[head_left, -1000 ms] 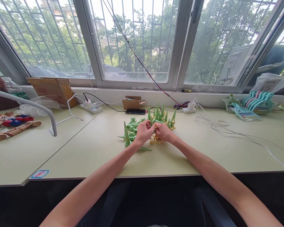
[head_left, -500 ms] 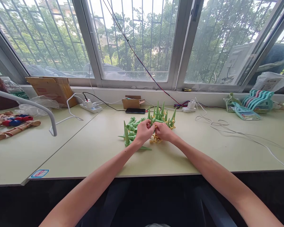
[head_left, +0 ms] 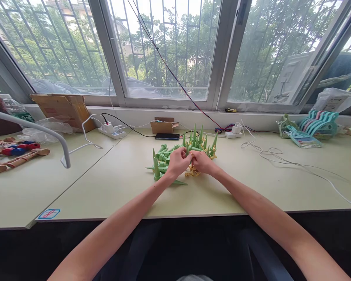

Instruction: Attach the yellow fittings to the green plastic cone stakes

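My left hand [head_left: 178, 160] and my right hand [head_left: 202, 161] meet over the middle of the table, fingers closed and fingertips touching. Whatever they pinch between them is small and mostly hidden by the fingers. A pointed green plastic cone [head_left: 187, 148] shows just between the hands; whether it is held or stands behind them I cannot tell. Green cone pieces [head_left: 163, 157] lie heaped left of my left hand, one upright cone [head_left: 156, 168] among them. Behind the right hand, several green cones [head_left: 194, 134] stand upright. Small yellow plastic pieces [head_left: 193, 172] lie under and beside the right hand.
Behind the pieces lie a black phone [head_left: 171, 136] and a small open cardboard box [head_left: 163, 125]. Power strips [head_left: 112, 133] and white cables [head_left: 273, 152] run along the back and right. Wooden toys [head_left: 20, 159] and a grey metal bar [head_left: 43, 128] are at left, teal hangers [head_left: 318, 125] at right.
Both hands stay together in almost the same place, with only a slight shift of the fingers. The piles look unchanged.
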{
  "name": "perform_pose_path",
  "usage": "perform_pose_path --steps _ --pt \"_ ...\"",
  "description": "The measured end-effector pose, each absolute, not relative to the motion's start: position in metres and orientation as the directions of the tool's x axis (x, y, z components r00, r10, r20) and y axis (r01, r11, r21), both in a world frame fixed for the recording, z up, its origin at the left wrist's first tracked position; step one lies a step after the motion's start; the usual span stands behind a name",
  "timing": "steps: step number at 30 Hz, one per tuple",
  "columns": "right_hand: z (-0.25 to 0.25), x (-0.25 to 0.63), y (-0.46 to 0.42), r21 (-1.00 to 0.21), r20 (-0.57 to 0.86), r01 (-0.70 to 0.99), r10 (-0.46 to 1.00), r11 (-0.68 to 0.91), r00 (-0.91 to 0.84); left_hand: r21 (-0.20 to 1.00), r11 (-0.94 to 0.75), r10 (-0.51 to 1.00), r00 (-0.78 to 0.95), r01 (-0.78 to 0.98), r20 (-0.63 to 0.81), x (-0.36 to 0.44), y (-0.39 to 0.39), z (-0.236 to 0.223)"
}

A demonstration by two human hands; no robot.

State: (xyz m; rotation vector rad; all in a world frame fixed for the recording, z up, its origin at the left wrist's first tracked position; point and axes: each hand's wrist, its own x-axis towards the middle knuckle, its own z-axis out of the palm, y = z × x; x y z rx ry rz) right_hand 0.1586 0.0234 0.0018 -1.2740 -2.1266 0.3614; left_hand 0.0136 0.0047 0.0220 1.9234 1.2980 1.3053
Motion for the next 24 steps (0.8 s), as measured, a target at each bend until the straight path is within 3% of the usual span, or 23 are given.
perform_pose_path --steps 24 --pt "0.0018 0.1594 0.0245 -0.527 0.360 0.691 0.866 0.495 -0.347 0.770 -0.455 0.884 0.122 0.449 0.451 0.0145 0.0027 0.0241"
